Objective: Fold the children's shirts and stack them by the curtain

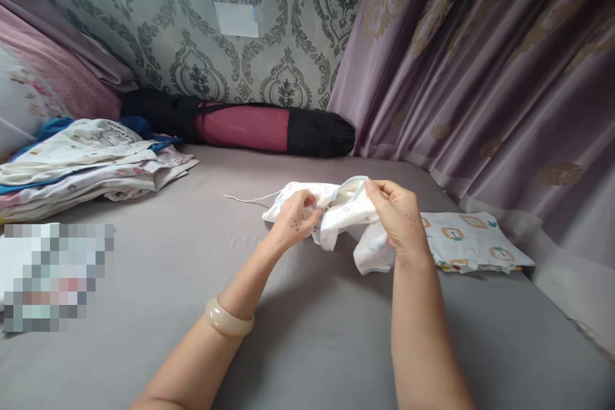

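Observation:
A small white baby top (pixel 336 221) with pale blue trim and a faint print is bunched up between my hands, just over the grey sheet (pixel 216 307). My left hand (pixel 295 218) pinches its left part, thumb and fingers close together. With thumb and forefinger my right hand (pixel 396 211) grips the blue-edged opening at the upper right. One sleeve hangs down beside my right wrist. A thin white tie string (pixel 252 198) trails from the garment to the left over the sheet.
Right of my right hand lies a folded lion-print cloth (pixel 473 240). A pile of folded clothes (pixel 91 160) sits at the left, with a pixelated item (pixel 57 275) in front. A black and red long bag (pixel 240 125) lies along the wall, beside purple curtains (pixel 461 64).

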### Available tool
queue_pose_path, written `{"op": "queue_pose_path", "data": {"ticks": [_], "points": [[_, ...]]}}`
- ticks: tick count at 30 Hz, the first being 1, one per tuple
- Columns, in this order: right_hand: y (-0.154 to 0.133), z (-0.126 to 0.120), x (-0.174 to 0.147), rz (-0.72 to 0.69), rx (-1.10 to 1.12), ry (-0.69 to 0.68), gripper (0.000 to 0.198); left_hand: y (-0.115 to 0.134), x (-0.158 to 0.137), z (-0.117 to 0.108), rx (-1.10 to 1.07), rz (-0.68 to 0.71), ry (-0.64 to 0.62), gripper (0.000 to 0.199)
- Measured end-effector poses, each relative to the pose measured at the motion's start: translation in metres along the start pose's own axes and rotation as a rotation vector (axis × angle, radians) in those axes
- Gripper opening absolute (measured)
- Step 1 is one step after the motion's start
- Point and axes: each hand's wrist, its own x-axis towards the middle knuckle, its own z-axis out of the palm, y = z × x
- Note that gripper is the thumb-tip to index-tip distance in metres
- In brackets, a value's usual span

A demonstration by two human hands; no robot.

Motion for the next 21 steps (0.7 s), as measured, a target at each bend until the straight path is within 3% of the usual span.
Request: {"op": "queue_pose_path", "data": {"ticks": [6,12,17,21], "points": [[-0.020,0.009,-0.018,-0.007,0.035,-0.162,0.040,-0.011,-0.001,0.015,0.070,0.041,0.127,0.024],[-0.042,0.007,-0.034,-0.036,0.058,-0.202,0.035,-0.009,-0.006,0.020,0.145,0.041,0.138,0.033],[-0.046,-0.002,-0.035,-0.089,0.043,-0.096,0.034,-0.010,-0.006,0.019,0.029,0.079,0.114,0.029],[-0.040,-0.016,-0.024,-0.146,0.038,0.044,0.033,-0.011,0.003,-0.001,-0.243,-0.019,0.095,0.029]]}}
